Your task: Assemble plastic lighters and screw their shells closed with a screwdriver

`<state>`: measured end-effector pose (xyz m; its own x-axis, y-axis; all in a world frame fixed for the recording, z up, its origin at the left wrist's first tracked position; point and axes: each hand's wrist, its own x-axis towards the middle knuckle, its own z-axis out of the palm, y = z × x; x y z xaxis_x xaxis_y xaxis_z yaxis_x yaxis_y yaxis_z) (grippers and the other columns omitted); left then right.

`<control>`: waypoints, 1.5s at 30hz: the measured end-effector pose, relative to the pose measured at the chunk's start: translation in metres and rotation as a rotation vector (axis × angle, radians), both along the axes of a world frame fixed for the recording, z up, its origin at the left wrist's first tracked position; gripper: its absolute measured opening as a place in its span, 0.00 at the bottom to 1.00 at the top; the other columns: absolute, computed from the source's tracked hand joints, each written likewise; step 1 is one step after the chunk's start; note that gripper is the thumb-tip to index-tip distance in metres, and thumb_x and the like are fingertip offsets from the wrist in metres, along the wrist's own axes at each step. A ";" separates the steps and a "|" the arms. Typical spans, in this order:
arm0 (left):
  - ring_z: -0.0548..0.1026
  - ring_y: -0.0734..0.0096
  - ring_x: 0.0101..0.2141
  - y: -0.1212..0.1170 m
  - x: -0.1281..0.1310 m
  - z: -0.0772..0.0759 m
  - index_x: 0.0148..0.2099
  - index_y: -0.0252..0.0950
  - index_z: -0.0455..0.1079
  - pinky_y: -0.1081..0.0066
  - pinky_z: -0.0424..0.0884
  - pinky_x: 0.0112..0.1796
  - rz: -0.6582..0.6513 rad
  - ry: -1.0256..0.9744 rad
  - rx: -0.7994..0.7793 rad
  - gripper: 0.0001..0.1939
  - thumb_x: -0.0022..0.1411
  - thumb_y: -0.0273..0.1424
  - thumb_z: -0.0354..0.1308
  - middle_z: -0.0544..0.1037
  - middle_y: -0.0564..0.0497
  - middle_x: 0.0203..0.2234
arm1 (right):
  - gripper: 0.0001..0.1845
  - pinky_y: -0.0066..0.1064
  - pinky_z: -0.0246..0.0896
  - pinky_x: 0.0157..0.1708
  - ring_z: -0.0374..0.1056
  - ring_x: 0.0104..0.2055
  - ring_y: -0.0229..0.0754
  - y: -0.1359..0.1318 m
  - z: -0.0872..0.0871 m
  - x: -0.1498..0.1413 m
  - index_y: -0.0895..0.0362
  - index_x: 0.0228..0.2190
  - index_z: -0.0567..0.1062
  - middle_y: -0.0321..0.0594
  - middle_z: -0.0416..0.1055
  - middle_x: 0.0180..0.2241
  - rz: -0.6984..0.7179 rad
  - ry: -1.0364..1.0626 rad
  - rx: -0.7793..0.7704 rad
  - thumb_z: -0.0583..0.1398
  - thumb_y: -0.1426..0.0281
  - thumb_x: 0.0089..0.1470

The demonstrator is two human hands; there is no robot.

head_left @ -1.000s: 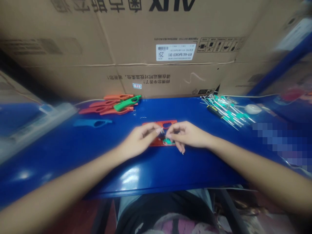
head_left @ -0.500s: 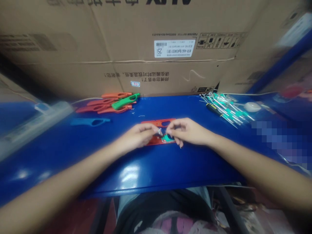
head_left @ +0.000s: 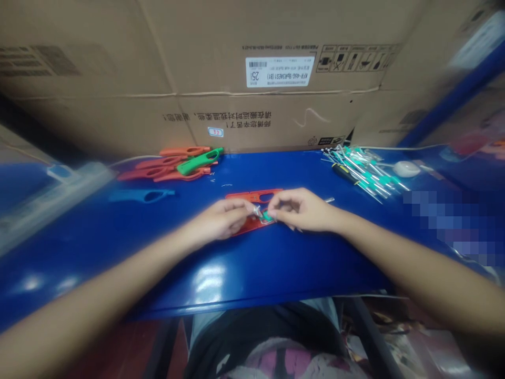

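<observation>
Two orange lighter-shaped casing halves lie in front of me. The far half [head_left: 254, 197] is flat on the table, and the near half [head_left: 249, 227] is partly under my hands. My left hand [head_left: 223, 218] is closed, pinching a small whitish piece [head_left: 256, 210] too small to name. My right hand [head_left: 303, 209] pinches a green plastic part [head_left: 267, 216] over the near half. Thin pale wire shows beside this part. A metal rod tip [head_left: 330, 200] sticks out beyond my right hand; its other end is hidden.
Several orange casings [head_left: 165, 171] with a green casing [head_left: 200, 161] on top lie back left, near a blue casing [head_left: 142, 196]. Back right is a pile of metal rods with green parts [head_left: 366, 173] and a black-yellow handle [head_left: 344, 173]. A cardboard box [head_left: 221, 116] stands behind.
The green part has turned in my right fingers, and the rod tip now shows to the right. The near casing half sits more tilted. My left hand keeps its pinch.
</observation>
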<state>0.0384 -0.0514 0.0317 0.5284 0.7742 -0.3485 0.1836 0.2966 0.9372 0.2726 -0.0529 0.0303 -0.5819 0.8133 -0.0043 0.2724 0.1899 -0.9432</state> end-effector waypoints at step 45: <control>0.48 0.83 0.16 -0.003 -0.002 0.002 0.42 0.34 0.71 0.83 0.44 0.16 -0.071 -0.041 -0.056 0.15 0.61 0.41 0.64 0.53 0.63 0.16 | 0.14 0.21 0.65 0.16 0.66 0.14 0.31 -0.002 -0.006 -0.004 0.60 0.33 0.72 0.29 0.69 0.15 0.062 0.085 -0.176 0.65 0.61 0.57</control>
<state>0.0360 -0.0548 0.0336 0.5960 0.7139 -0.3676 0.1682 0.3367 0.9265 0.2691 -0.0544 0.0239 -0.6350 0.7670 -0.0920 0.1831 0.0337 -0.9825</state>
